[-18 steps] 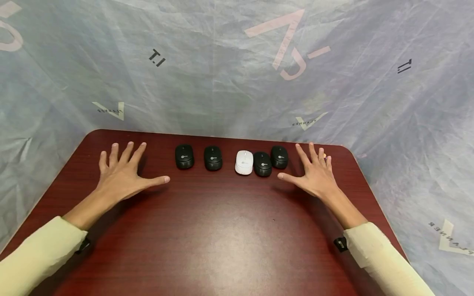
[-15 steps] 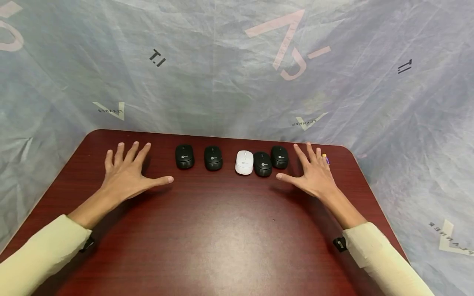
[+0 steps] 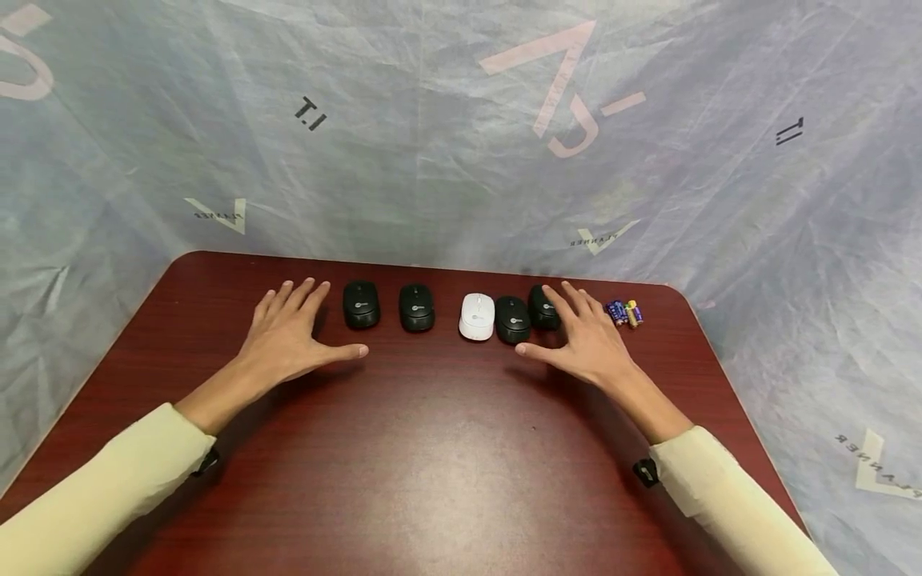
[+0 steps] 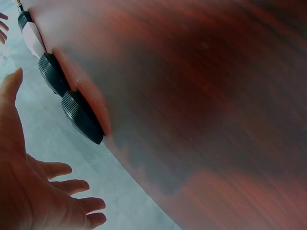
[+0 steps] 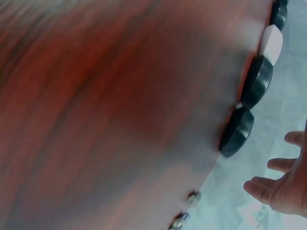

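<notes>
Well, a big grey sheet (image 3: 418,144) hangs behind, with "PLANNER" written backwards on it. Next comes the dark red surface (image 3: 446,464). The left hand (image 3: 291,336) and right hand (image 3: 587,340) are open, fingers spread. Four black mice (image 3: 416,309) and one white mouse (image 3: 477,318) sit near the far edge, long ways, noses pointing away; their labels are too tiny to read. The right hand hides part of the last black one. Small batteries (image 3: 617,312) lie just right of that hand.
</notes>
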The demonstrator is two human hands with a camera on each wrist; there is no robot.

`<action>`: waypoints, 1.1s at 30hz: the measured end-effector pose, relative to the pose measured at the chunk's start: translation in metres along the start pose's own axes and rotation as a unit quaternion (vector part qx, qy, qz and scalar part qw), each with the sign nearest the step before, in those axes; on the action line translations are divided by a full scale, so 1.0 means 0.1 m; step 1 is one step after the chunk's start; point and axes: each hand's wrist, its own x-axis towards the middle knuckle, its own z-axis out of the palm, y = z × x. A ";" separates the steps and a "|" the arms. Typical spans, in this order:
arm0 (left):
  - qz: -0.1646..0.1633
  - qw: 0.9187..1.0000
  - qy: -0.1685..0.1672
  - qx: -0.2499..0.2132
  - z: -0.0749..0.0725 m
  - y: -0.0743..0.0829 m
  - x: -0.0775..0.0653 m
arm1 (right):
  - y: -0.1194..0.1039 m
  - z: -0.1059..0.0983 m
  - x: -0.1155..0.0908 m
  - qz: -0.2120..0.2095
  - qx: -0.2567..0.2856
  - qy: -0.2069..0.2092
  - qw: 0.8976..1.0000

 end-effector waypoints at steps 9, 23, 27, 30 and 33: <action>0.036 0.999 -0.016 -0.009 0.10 0.16 0.07 | -0.31 0.10 0.10 -0.052 -0.002 -0.001 0.999; 0.145 0.989 0.011 0.003 0.40 0.85 0.26 | -0.51 0.23 0.20 -0.118 -0.022 -0.016 0.993; 0.163 0.987 -0.002 -0.008 0.40 1.02 0.36 | -0.51 0.25 0.21 -0.138 -0.012 -0.022 0.990; 0.183 0.983 -0.011 -0.013 0.40 1.12 0.45 | -0.51 0.27 0.23 -0.151 -0.004 -0.024 0.988; 0.217 0.976 -0.019 -0.004 0.42 1.20 0.54 | -0.50 0.28 0.26 -0.166 -0.001 -0.026 0.986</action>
